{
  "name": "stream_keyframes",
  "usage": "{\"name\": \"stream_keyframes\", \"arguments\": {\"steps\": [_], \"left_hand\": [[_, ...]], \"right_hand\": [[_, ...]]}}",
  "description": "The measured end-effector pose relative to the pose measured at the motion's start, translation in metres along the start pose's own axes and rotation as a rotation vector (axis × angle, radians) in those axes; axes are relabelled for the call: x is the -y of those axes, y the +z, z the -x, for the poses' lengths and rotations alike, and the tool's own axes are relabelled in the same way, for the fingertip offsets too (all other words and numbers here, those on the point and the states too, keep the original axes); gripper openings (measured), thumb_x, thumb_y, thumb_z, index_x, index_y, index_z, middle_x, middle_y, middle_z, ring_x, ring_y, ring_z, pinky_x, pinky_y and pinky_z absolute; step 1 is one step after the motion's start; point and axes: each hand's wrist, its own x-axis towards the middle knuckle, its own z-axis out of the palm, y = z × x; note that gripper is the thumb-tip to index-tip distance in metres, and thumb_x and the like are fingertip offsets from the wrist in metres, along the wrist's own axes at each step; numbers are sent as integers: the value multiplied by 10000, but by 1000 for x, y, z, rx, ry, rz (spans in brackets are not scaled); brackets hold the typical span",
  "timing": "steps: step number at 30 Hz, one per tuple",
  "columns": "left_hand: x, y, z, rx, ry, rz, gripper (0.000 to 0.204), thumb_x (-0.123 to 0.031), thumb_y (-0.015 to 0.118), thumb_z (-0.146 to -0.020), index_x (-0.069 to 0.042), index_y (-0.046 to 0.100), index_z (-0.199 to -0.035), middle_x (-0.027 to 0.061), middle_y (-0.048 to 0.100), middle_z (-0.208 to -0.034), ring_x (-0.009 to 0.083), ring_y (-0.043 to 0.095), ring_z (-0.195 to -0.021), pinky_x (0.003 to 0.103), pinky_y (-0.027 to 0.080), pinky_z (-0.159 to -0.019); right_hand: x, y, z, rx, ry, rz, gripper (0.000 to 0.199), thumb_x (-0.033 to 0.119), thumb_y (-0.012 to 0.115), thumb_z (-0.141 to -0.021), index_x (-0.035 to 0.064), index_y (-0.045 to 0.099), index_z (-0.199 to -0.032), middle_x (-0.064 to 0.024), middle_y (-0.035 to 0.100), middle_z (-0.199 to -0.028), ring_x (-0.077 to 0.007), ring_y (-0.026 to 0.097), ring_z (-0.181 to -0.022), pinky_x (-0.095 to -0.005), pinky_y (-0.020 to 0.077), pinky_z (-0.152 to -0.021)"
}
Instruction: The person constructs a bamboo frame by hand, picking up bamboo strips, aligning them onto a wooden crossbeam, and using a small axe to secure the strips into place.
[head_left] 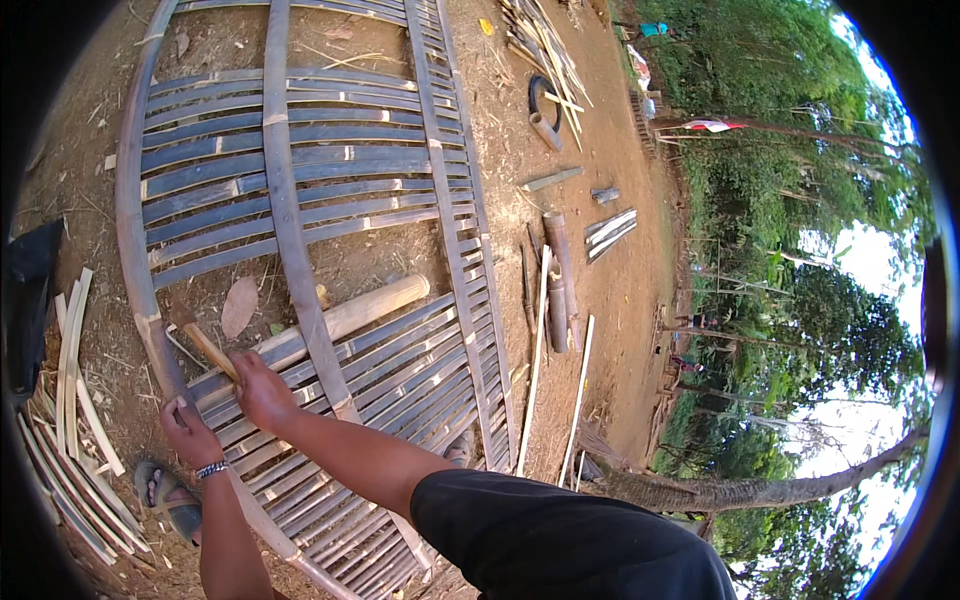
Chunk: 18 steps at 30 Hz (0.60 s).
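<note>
A large bamboo frame (285, 195) lies on the ground, with dark slats crossing its long rails. My right hand (265, 395) is closed round the wooden handle (212, 353) of a tool above the frame's left rail; what sits at its far end is too dark to name. Beside it, at the same rail (160, 355), my left hand (190, 437) has its fingers pinched together close to a slat end; anything between them is too small to make out. A beaded bracelet (212, 469) circles the left wrist. A thick bamboo pole (375, 308) lies across the frame's gap, under the middle rail.
Split bamboo strips (75, 370) lie at the left, near a sandaled foot (170, 500) and a black sheet (30, 300). Bamboo tubes (560, 280) and long pale strips (583, 385) rest on the dirt to the right. A strip pile (540, 45) and trees (780, 250) stand beyond.
</note>
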Motion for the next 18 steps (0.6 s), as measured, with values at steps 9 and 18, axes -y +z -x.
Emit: {"name": "stream_keyframes", "arguments": {"steps": [9,18], "left_hand": [[-3,-5,5,-24,27,-15,262,-219,510,-1022,18,598,-1093,187,650,-1052,330,627,-943,413,480,-858],[37,-2,-6,-68,-31,-22,272,-253,546,-993,-19,643,-1093,173,681,-1034,305,654,-942,398,503,-866]], "right_hand": [[3,-2,0,45,-20,7,570,-25,584,-814,47,454,-1364,-220,498,-1275,-441,537,-1149,-456,484,-952],[-20,34,-16,121,334,-741,240,270,457,-980,75,548,-1086,-98,519,-897,-253,501,-821,-376,423,-687]]}}
